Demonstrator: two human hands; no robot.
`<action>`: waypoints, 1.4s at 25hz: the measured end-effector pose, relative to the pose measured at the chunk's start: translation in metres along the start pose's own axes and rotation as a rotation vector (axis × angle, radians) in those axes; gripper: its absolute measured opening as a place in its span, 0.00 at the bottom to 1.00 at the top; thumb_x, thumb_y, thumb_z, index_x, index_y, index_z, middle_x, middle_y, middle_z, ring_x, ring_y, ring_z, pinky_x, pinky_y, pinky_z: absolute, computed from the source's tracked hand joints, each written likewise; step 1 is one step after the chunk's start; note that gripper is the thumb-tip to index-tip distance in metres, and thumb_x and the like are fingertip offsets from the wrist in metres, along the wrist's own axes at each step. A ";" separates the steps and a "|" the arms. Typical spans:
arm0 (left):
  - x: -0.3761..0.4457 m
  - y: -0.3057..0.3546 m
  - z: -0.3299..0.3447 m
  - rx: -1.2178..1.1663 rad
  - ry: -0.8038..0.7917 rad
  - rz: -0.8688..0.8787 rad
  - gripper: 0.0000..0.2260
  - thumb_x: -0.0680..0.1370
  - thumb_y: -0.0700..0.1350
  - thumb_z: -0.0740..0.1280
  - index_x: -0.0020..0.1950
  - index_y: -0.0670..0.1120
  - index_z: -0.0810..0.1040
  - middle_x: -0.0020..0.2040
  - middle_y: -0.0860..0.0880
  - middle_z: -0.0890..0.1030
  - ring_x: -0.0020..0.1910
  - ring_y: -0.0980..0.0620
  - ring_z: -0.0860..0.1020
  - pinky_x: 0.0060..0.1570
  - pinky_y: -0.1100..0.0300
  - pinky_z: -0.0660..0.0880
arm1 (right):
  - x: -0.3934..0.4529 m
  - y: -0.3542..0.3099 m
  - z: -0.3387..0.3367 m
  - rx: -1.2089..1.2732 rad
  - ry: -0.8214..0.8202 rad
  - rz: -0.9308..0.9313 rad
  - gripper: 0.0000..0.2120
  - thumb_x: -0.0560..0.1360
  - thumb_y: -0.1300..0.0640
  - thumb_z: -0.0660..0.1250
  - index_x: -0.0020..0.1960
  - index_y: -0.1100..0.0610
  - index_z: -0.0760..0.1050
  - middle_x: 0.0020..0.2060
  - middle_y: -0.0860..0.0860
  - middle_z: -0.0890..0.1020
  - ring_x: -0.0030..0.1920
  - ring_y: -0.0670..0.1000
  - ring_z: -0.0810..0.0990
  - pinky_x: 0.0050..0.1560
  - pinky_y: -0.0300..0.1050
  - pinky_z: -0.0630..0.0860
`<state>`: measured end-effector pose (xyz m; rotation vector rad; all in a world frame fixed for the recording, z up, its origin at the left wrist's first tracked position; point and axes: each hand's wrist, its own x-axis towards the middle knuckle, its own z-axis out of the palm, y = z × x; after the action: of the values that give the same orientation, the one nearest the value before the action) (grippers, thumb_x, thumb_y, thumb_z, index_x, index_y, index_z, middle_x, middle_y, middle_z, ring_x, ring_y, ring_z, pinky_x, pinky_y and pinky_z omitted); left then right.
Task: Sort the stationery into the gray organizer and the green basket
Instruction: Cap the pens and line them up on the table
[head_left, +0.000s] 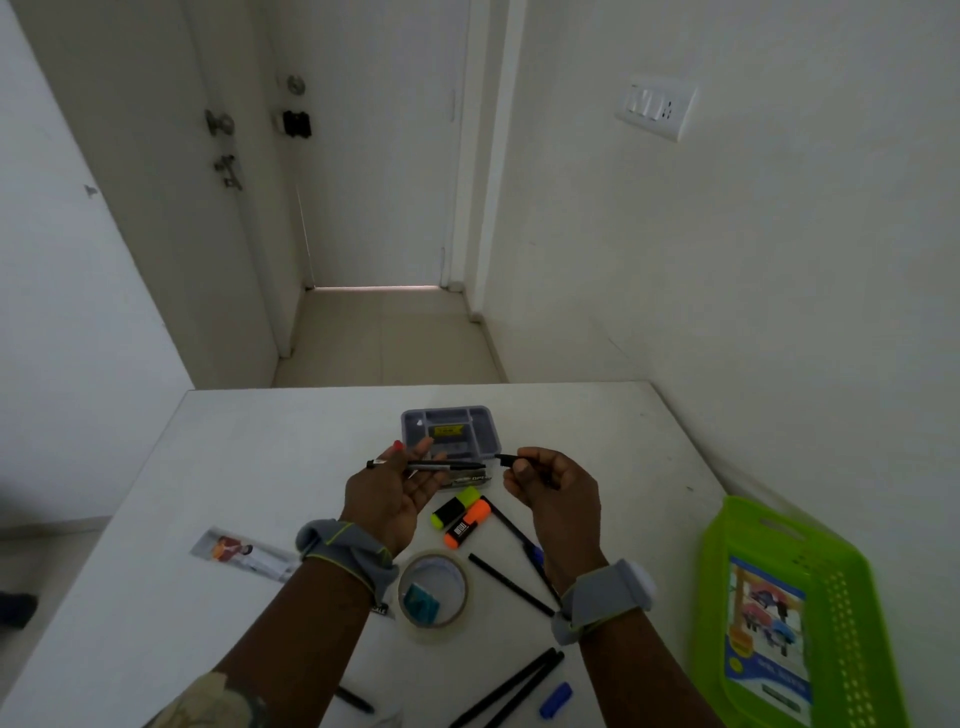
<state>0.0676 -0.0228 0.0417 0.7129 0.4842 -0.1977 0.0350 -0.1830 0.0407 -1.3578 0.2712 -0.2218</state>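
My left hand (387, 496) holds a thin black and silver pen (447, 465) level above the table, just in front of the gray organizer (451, 429). My right hand (553, 486) pinches a small black pen cap (506, 459), a short gap from the pen's tip. The organizer's middle compartment holds a yellow-labelled item. The green basket (789, 613) lies at the right edge with a blue booklet (768, 639) inside. Yellow (456, 506) and orange (467, 524) highlighters lie side by side under my hands.
A tape roll (435, 595) with a teal item inside sits by my left wrist. Black pens (511, 584) and a blue-capped pen (519, 535) lie below my right hand; two more pens (514, 686) and a blue cap (556, 699) lie near the front edge. A photo strip (244, 555) lies left.
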 end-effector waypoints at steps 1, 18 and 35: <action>0.000 0.001 0.000 -0.001 -0.002 0.004 0.07 0.82 0.41 0.54 0.57 0.43 0.68 0.40 0.45 0.83 0.40 0.46 0.80 0.30 0.57 0.81 | 0.001 0.000 0.000 0.000 -0.007 0.000 0.09 0.74 0.68 0.66 0.43 0.56 0.78 0.37 0.55 0.83 0.38 0.51 0.82 0.38 0.35 0.80; -0.011 0.007 0.011 0.230 -0.134 0.102 0.13 0.82 0.42 0.51 0.42 0.44 0.71 0.27 0.52 0.82 0.28 0.56 0.82 0.29 0.62 0.80 | -0.007 -0.010 0.010 0.023 -0.228 0.245 0.03 0.72 0.65 0.69 0.43 0.61 0.81 0.34 0.56 0.84 0.34 0.49 0.83 0.37 0.37 0.81; -0.012 -0.007 -0.021 0.641 0.014 -0.146 0.19 0.80 0.47 0.58 0.69 0.40 0.64 0.65 0.40 0.74 0.57 0.42 0.74 0.52 0.52 0.73 | 0.077 0.073 -0.092 -0.931 0.223 0.160 0.08 0.72 0.62 0.68 0.35 0.63 0.74 0.42 0.63 0.82 0.46 0.61 0.80 0.43 0.44 0.71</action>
<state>0.0473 -0.0137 0.0294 1.3058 0.4890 -0.4975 0.0794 -0.2777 -0.0530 -2.2206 0.7266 -0.1081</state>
